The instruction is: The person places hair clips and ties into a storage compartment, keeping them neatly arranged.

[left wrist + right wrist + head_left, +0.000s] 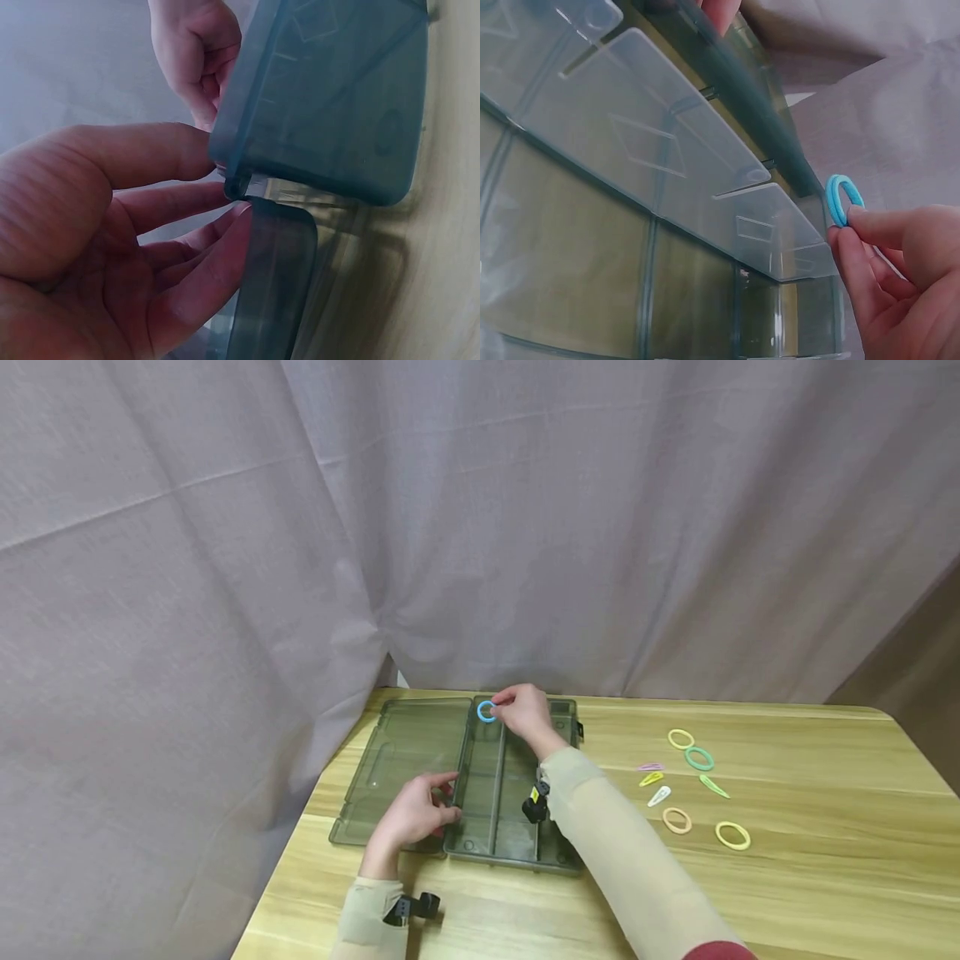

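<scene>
My right hand [522, 710] pinches a light blue hair tie [834, 199] between thumb and fingertips. It holds the tie over the far left corner of a see-through dark green compartment box [476, 802]. Long dividers run inside the box. Its lid [420, 743] lies folded out flat to the left. My left hand [415, 810] is at the hinge side, with its fingertips touching the edges of box and lid. In the left wrist view, the left fingers [161, 154] reach toward the box's wall, fairly straight.
To the right on the wooden table [825, 793] lie several hair ties, including a green one [699, 758] and an orange one [677, 820]. Small snap hair clips lie among them, one white [659, 796]. A grey curtain [600, 568] hangs behind the table.
</scene>
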`<state>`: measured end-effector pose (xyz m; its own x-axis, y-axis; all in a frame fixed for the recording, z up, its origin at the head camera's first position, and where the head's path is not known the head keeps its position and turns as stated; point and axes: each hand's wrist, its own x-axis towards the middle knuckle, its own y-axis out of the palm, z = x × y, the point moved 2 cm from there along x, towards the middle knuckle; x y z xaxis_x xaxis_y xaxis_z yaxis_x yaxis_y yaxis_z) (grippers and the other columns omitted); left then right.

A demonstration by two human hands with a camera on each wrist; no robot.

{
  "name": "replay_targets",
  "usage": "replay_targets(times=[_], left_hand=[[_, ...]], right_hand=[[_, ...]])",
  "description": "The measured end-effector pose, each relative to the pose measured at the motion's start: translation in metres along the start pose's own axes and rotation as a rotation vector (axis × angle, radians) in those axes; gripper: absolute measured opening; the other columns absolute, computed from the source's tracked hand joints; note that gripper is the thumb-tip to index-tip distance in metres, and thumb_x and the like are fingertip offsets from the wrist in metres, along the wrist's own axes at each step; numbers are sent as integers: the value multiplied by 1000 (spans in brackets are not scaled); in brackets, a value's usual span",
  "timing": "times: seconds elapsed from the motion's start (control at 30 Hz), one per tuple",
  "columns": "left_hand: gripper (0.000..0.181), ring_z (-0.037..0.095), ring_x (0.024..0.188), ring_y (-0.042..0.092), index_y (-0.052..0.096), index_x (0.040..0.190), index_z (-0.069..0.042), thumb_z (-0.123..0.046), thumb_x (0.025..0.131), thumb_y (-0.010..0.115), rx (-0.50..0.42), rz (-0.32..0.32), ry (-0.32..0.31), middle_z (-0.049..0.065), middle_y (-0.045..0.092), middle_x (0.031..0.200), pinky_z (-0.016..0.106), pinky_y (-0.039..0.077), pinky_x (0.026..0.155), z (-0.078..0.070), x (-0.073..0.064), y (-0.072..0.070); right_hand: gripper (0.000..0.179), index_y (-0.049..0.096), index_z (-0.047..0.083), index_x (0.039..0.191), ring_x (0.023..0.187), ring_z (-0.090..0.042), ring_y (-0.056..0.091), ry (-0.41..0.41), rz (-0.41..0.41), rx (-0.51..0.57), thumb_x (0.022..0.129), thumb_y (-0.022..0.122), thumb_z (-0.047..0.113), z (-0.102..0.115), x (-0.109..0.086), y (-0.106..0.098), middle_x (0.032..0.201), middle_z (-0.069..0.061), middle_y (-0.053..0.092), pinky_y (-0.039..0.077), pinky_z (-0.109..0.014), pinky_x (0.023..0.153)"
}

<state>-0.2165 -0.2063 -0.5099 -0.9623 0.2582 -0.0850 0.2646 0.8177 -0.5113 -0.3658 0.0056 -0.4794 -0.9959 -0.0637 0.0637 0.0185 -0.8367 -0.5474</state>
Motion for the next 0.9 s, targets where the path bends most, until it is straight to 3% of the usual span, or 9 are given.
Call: replay_targets(times=[0.23,0.6,0.9], left_hand=[[67,16,73,64,56,150,6,1,87,80,5,-4,6,18,66,118,36,64,55,-4,-3,2],[66,16,71,64,57,149,6,2,87,79,-15,-2,6,19,65,117,36,64,54,-5,-6,4],[67,17,72,64,57,149,6,1,86,80,-24,-1,15,17,65,116,37,64,54,-4,-9,7]], right_hand=[[11,86,12,101,92,-23,74,-25,10,-138,91,84,13,7,5,0,95,-2,80,60,-39,86],[8,85,9,98,92,-24,74,-103,21,-238,91,82,7,11,6,-4,96,-4,80,62,-38,85],[13,85,10,99,94,-23,75,-195,108,-330,95,74,4,10,11,-5,102,-5,81,63,-37,84]])
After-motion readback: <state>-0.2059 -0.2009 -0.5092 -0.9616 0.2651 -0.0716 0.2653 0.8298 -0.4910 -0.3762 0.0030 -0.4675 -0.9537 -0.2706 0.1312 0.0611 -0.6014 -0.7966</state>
